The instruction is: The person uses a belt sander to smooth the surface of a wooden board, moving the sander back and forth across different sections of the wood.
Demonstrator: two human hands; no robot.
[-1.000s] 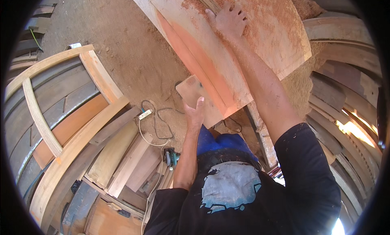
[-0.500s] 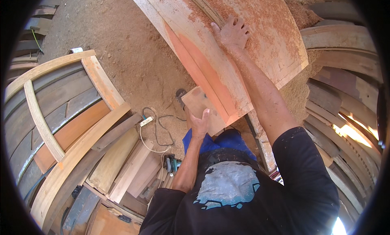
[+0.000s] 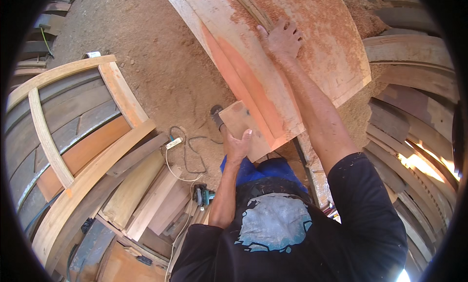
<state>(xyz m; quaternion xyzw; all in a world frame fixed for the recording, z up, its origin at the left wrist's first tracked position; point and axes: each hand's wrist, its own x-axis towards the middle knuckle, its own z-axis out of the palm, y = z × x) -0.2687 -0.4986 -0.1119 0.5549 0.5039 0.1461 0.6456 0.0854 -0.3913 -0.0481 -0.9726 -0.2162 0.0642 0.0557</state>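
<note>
A small rectangular wooden board (image 3: pixel 242 125) tilts beside the near end of a large reddish plank (image 3: pixel 253 94). My left hand (image 3: pixel 237 148) grips its near left edge, thumb on the upper face, the other fingers hidden beneath. Farther off, my right hand (image 3: pixel 283 41) lies flat on the broad wooden surface (image 3: pixel 331 53), which is strewn with reddish shavings. Its fingers are spread and its thumb points forward. A narrow wooden strip (image 3: pixel 251 8) runs up to that hand between thumb and fingers; the palm and forearm cover where it goes from there.
Wooden frame (image 3: pixel 51 141) leans over stacked planks at left. On the dusty ground lie a white power strip (image 3: pixel 173 143) and dark looping cable (image 3: pixel 195 155). A teal power tool (image 3: pixel 202 197) sits by my left elbow. Stacked timber (image 3: pixel 409 53) lines the right side.
The view has shifted slightly. Both hands stay in the same places on the wood, the left one still gripping the small board.
</note>
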